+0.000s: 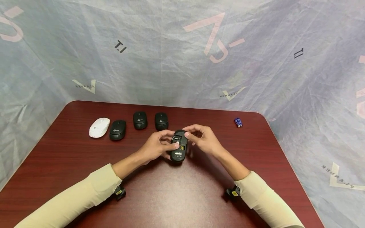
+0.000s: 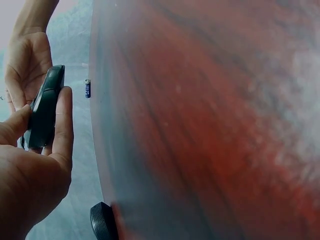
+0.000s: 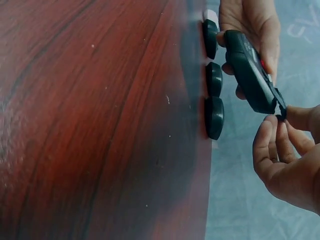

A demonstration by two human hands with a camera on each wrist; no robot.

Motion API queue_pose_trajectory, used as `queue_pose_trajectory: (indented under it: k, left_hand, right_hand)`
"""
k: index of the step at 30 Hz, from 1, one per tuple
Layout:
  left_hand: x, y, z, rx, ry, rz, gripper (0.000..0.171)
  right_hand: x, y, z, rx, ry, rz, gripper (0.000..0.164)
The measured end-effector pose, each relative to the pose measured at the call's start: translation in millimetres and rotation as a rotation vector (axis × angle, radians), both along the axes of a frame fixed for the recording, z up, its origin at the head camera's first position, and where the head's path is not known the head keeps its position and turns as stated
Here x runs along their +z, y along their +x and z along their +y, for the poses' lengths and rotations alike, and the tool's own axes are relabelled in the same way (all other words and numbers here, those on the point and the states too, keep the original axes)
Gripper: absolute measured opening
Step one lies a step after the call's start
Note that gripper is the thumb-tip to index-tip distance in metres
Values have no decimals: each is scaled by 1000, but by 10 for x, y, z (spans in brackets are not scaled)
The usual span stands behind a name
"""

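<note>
A black computer mouse point(image 1: 178, 155) is held underside up above the table, its battery compartment uncovered and a label below it. My left hand point(image 1: 152, 146) grips the mouse from the left, thumb across the underside. At the far end, my right hand point(image 1: 207, 141) pinches the thin black battery cover point(image 3: 281, 102) between thumb and fingers. In the right wrist view that cover tilts away from the mouse body point(image 3: 246, 75), with a gap between them. From the left wrist view the mouse point(image 2: 45, 110) shows edge-on between the left thumb and fingers.
To the left on the red-brown table point(image 1: 176, 196) are a white mouse point(image 1: 99, 127) and several black mice point(image 1: 117, 130), tops up. Blue batteries point(image 1: 238, 123) lie at the far right. A grey printed sheet point(image 1: 159, 57) hangs behind the table.
</note>
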State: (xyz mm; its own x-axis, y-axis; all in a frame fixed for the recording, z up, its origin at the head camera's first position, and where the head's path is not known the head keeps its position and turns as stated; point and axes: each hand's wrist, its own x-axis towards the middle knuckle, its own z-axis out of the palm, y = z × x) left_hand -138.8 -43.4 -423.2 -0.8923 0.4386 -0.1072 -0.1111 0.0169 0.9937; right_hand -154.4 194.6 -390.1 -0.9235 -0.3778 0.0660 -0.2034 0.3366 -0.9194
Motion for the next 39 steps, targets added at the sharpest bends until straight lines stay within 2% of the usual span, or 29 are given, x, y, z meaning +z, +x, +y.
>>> queue_pose_trajectory:
  k: [6, 14, 21, 26, 28, 31, 35, 37, 39]
  left_hand:
    - [4, 4, 1, 5, 1, -12, 52]
    - [-9, -8, -15, 10, -1, -16, 51]
    - [-3, -32, -21, 15, 3, -13, 47]
    - [1, -39, -22, 16, 14, -7, 49]
    - [3, -34, -25, 13, 24, 2, 52]
    - [3, -30, -31, 14, 28, 26, 53]
    - [15, -33, -48, 44, 32, 48, 49]
    - [23, -38, -53, 63, 38, 42, 46]
    - [24, -44, -53, 76, 40, 36, 42]
  right_hand:
    - [-43, 11, -29, -10, 26, 20, 18]
    - [-36, 32, -71, 6, 144, 159, 19]
    - [1, 36, -63, 80, 182, 235, 23]
    - [17, 52, -63, 86, 233, 316, 21]
    - [7, 59, -67, 91, 227, 303, 21]
    - [-22, 70, -68, 122, 184, 208, 27]
    - [-61, 87, -50, 183, 167, 94, 57]
    - [-73, 92, -43, 208, 166, 82, 72]
    - [-82, 92, -43, 224, 146, 78, 78]
